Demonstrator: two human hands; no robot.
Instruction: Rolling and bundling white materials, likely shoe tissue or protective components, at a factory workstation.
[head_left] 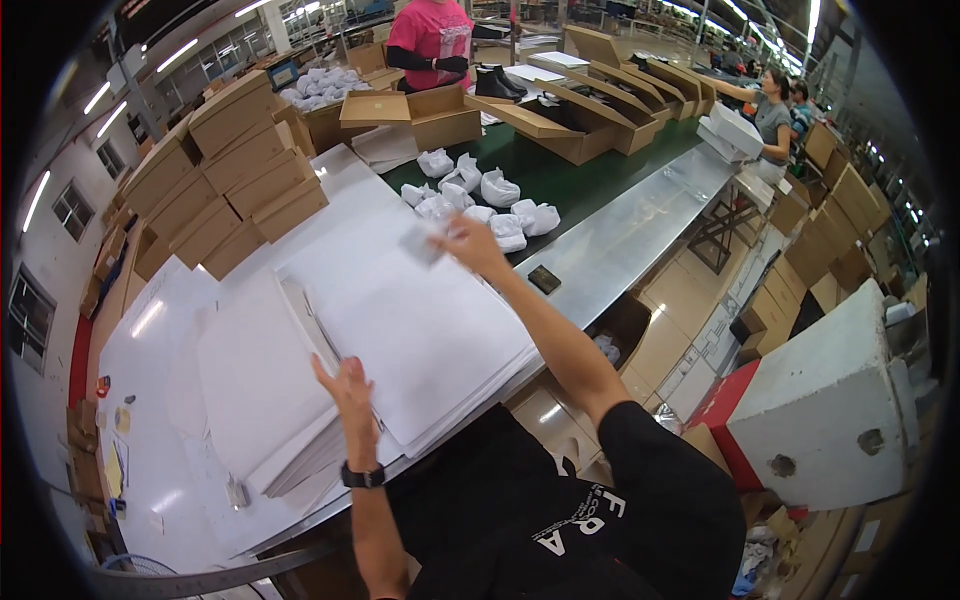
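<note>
Pinching, apparently, a small blurred item (422,245) above the paper stack (430,335), the right hand (468,245) is near white bundles (499,188), probably clustered for easy reach, while the left hand (349,392), spread, is by the stack's left edge, contact unclear.

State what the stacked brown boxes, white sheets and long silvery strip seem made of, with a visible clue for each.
Stacked boxes: likely cardboard, matte and plain brown, with crisp straight edges.
White sheets: probably paper, smooth; thin layered edges show, though thin card is possible.
Silvery strip: apparently metal, semi-glossy, with streaky reflections; which metal is unclear.
</note>
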